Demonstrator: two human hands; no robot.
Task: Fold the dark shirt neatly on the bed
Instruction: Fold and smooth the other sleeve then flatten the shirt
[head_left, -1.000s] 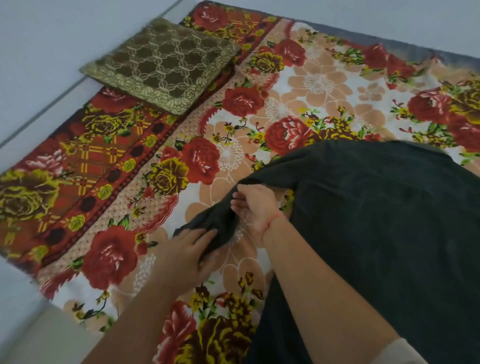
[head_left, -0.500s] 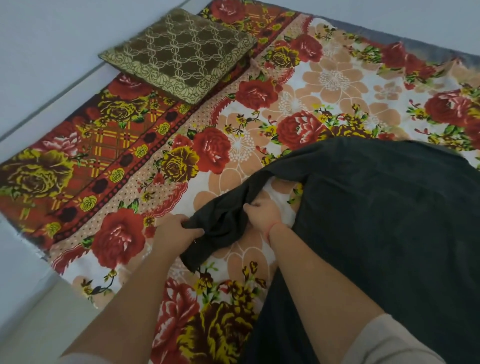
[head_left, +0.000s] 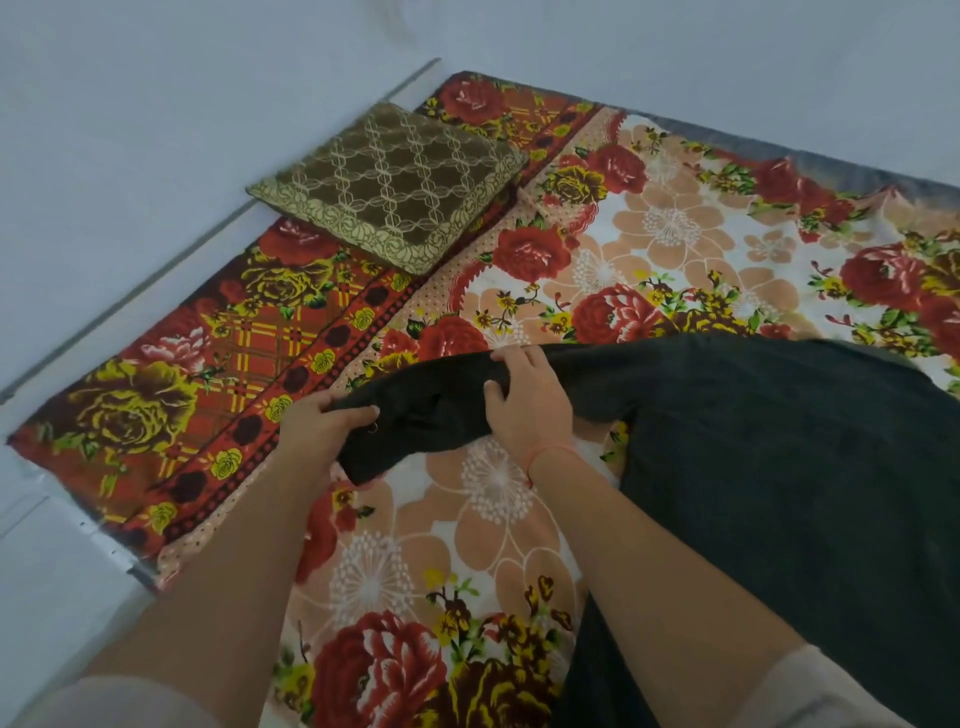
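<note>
Possibly sleeve, left hand, right hand, cushion beyond

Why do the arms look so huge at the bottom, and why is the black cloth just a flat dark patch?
Head view: the wide-angle lens stretches whatever is nearest, so the forearms swell; light is soft and even, without glare or hard shadows, so the dark shirt shows few folds; left hand and right hand gripping it look slightly soft.
</note>
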